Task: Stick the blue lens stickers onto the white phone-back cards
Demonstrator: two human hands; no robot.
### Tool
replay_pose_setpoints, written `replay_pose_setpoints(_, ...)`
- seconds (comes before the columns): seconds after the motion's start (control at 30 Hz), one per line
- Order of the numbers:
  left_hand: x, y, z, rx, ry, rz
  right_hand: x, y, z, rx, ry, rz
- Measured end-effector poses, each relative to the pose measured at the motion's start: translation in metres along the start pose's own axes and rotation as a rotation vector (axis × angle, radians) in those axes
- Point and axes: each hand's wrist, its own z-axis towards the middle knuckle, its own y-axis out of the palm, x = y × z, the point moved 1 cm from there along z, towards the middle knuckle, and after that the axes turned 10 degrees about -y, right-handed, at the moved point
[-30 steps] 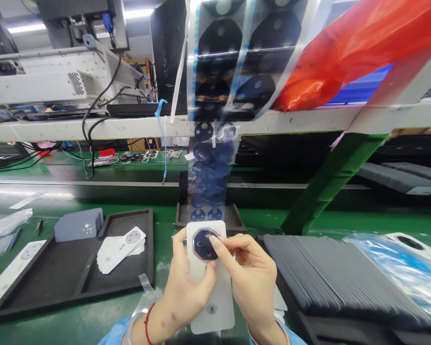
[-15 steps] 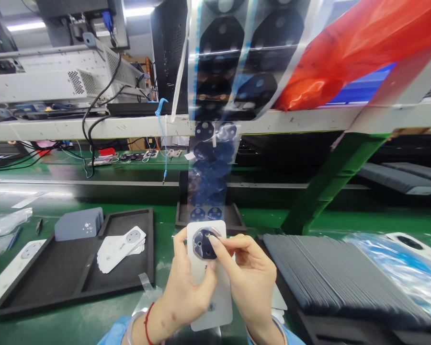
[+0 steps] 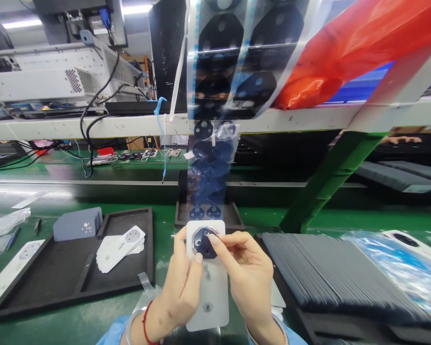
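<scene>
A white, flat, round-cornered rectangular panel (image 3: 210, 292) is held at the centre bottom of the view, above a green work surface (image 3: 165, 270). Its left edge is gripped by the left hand (image 3: 181, 285), whose forearm is brought in from the lower left; the index finger is laid along the edge and the thumb is pressed on the front, near the lower rim of a shiny dark blue octagonal disc (image 3: 204, 247). The right hand (image 3: 249, 273) is angled in from the lower right, with thumb and bent index finger brought together over the disc's upper right part; whether anything is pinched between them cannot be told.

The panel's long axis is pointed away from the body, nearly straight up the view. The face with the disc is turned to the camera; the disc is set at the far end, and small dark marks are printed towards the near end.

On the left, a black divided tray (image 3: 43, 285) is filled in part with upright blue-grey plates (image 3: 75, 225) and a fanned pile of white panels (image 3: 111, 251). On the right, thin grey sheets (image 3: 337, 273) are packed in a close row in a black tray (image 3: 309, 328).
</scene>
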Motion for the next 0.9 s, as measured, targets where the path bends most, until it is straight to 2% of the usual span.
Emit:
replay_pose_setpoints(0.27, 0.0031, 0.0008, 0.0009, 0.012, 0.020, 0.008, 0.0012, 0.0010, 0.0015, -0.010, 0.004, 0.005)
replay_pose_setpoints(0.5, -0.0022, 0.0007, 0.0016, 0.053, -0.010, 0.006, 0.0037, 0.0020, 0.0018, -0.011, -0.018, -0.003)
replay_pose_setpoints(0.77, -0.0030, -0.0026, 0.0030, 0.083, -0.137, -0.071, -0.0029, 0.0049, 0.0007, -0.029, -0.158, -0.072)
replay_pose_setpoints(0.9, -0.0005, -0.0072, 0.0037, 0.082, -0.208, -0.072, -0.0035, 0.0057, -0.0003, -0.054, -0.333, -0.229)
